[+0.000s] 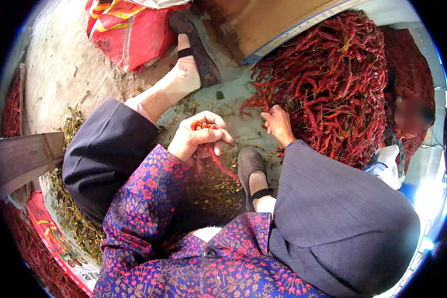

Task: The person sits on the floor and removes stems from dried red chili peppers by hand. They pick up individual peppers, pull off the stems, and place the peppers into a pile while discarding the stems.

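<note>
My left hand [196,139] is closed around a bunch of dried red chillies [203,125], their cut ends showing above my fingers and the pods hanging down below the fist. My right hand [278,124] reaches to the edge of a big heap of dried red chillies [333,79], fingers spread and touching loose pods at the heap's left side. Both arms wear a blue sleeve with a red flower pattern.
My two feet in black shoes [251,166] rest on the floor, one far out at the top [196,47]. Green stems [69,213] litter the floor at left. A red sack [129,30] lies at the back, a board [25,156] at left. Another person sits behind the heap.
</note>
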Tool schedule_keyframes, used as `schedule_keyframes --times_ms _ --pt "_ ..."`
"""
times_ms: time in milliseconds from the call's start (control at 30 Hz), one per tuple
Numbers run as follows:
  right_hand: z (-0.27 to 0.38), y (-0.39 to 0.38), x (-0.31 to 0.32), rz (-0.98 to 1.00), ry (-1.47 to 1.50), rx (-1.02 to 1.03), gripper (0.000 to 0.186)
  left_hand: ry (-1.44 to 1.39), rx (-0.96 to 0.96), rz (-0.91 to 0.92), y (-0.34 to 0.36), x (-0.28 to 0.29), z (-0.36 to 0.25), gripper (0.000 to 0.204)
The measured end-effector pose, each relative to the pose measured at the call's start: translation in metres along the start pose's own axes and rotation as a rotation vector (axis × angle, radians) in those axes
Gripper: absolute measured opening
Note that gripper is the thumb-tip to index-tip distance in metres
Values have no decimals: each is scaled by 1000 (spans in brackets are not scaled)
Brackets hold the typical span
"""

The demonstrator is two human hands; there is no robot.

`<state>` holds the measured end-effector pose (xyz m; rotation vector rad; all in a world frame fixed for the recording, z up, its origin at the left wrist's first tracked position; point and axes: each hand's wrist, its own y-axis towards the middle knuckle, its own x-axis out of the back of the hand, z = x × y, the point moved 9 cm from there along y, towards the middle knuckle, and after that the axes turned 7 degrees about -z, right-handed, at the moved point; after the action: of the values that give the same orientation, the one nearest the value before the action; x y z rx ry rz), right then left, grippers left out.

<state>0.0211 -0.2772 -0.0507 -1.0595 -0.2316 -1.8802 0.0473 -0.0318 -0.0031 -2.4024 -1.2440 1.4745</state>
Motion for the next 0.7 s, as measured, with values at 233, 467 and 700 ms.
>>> schedule_keyframes --times_ms 233,467,700 --pt "-5 7 10 -10 -86 52 25 11 -31 -6 5 4 3 13" --pt "-8 18 3 -58 -217 107 26 3 -9 -19 6 5 6 14" --pt "-9 13 17 91 269 -103 24 6 -2 -31 7 9 9 14"
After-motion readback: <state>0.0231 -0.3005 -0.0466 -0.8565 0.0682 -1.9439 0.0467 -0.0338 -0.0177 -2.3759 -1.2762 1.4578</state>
